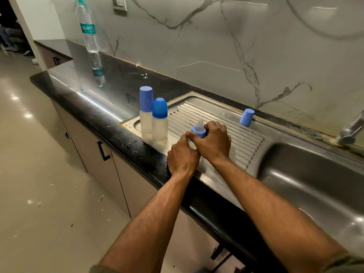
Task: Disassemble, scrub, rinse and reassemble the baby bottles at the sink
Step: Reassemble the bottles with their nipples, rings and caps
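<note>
Blue collar [199, 133] with teat sits atop the third bottle, on the steel draining board [226, 123]. Left hand [183, 156] grips the body to steady it; right hand [213, 139] wraps the collar, likely twisting. Loose cap [246, 116] parked behind; two capped bottles [153, 119] wait left.

Kitchen: steel sink [315, 174], black counter [98, 107], cabinets [94, 154].
</note>
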